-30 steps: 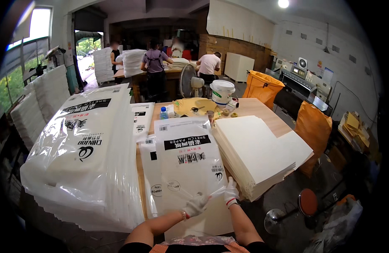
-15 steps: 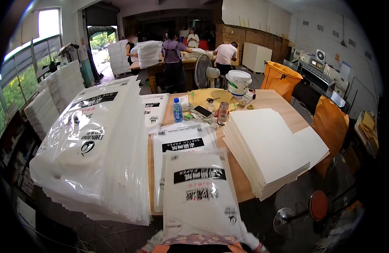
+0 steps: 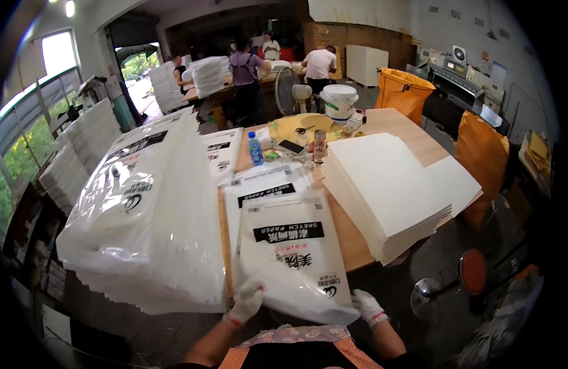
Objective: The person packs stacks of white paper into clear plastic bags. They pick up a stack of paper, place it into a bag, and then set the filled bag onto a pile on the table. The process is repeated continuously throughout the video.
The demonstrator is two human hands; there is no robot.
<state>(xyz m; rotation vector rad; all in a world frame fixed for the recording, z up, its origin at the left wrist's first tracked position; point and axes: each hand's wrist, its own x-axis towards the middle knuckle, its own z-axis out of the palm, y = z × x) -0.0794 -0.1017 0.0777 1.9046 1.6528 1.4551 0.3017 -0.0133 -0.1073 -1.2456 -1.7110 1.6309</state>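
Observation:
A clear plastic bag of white paper with a black printed band [image 3: 308,251] lies at the front edge of the table, its near end hanging slightly over. My left hand [image 3: 248,299], in a white glove, is closed at the bag's near left corner. My right hand [image 3: 367,305], also gloved, grips the near right corner. Beneath the bag's far end lies another printed plastic bag [image 3: 236,215]. To the left rises a tall stack of glossy printed plastic bags [image 3: 121,224]. On the right sits a stack of bare white paper sheets [image 3: 388,181].
Behind the bags stand a blue-labelled bottle [image 3: 255,149], a phone [image 3: 291,146], a clear cup [image 3: 319,146], scissors [image 3: 304,130] and a white bucket [image 3: 339,103]. A fan [image 3: 287,91] is farther back, with people at another table. A red-topped stool [image 3: 472,272] stands right.
The bag's near end has come down flatter and away from my body. My gloved hands, mostly hidden before, now show at its near corners. The whole view has shifted slightly.

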